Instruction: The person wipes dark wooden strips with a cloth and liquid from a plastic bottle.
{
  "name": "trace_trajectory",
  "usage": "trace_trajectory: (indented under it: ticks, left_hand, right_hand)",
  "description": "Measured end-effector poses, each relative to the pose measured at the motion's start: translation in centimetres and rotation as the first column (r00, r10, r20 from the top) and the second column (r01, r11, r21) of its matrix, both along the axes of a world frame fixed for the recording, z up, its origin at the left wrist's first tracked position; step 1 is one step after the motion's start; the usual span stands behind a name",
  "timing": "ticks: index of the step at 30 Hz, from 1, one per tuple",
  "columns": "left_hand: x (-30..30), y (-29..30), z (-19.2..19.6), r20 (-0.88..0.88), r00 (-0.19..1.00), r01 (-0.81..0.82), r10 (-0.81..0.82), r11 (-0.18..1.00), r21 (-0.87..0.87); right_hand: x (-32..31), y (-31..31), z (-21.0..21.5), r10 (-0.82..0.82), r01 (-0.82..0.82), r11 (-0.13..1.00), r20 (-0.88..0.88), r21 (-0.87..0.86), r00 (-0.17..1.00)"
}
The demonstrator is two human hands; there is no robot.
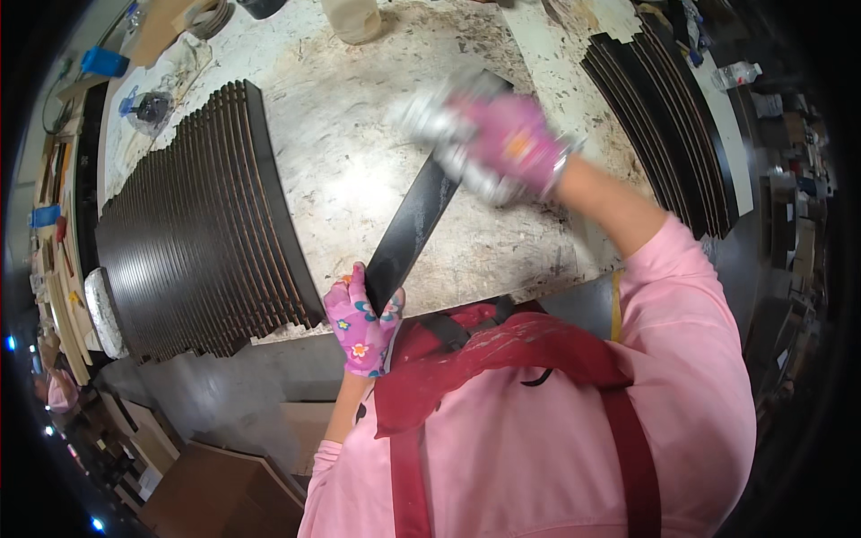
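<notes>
A long, flat black board [414, 224] lies slantwise across the worktable, its near end at the table's front edge. My left hand [360, 327], in a pink flowered glove, grips that near end with the thumb up along the side. Over the far part of the board, my right hand [520, 143] is smeared by motion, in a matching pink glove. A crumpled whitish rag [484, 179], also blurred, bunches under and around its fingers against the board. The board's far tip shows just beyond the right hand.
Rows of black boards [197, 224] stand tightly stacked on the left of the stained worktable [350, 197]. More black boards [668, 117] are stacked at the right. A cloudy plastic container [352, 20] is at the back. A clear bottle [737, 75] lies far right; cardboard [224, 493] is on the floor.
</notes>
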State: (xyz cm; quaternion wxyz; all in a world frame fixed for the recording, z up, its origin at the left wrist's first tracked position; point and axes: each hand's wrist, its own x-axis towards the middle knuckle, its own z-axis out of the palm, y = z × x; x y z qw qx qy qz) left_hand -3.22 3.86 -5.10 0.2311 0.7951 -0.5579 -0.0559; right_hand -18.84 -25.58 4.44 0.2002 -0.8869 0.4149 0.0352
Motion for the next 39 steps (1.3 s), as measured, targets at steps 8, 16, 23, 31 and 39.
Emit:
trace_trajectory:
  ticks: [8,16,23,31,39]
  left_hand:
    - [-0.1,-1.0,1.7,-0.016,0.999,0.031,-0.03,0.998,0.059]
    - [5.0,-8.9,9.2,-0.7,0.711,-0.049,-0.068,0.988,-0.145]
    - [11.8,-33.1,7.8,-0.66,0.736,-0.004,-0.154,0.973,-0.231]
    - [11.9,-43.2,2.3,-0.544,0.786,0.006,-0.294,0.884,-0.468]
    - [4.2,-28.6,10.1,0.368,0.6,0.707,-0.71,0.686,0.172]
  right_hand:
    - [-4.7,-13.5,-5.2,-0.286,0.305,0.949,0.189,-0.084,0.939]
    - [-11.9,-6.9,-5.8,-0.941,-0.42,0.309,0.34,0.853,-0.003]
    - [-14.0,0.6,-15.7,-0.447,0.104,0.894,0.865,0.435,0.226]
    - [-15.5,2.3,-11.9,-0.895,-0.08,0.44,0.431,0.894,-0.115]
    - [-11.7,2.4,-9.2,-0.884,-0.399,0.451,0.463,0.799,-0.071]
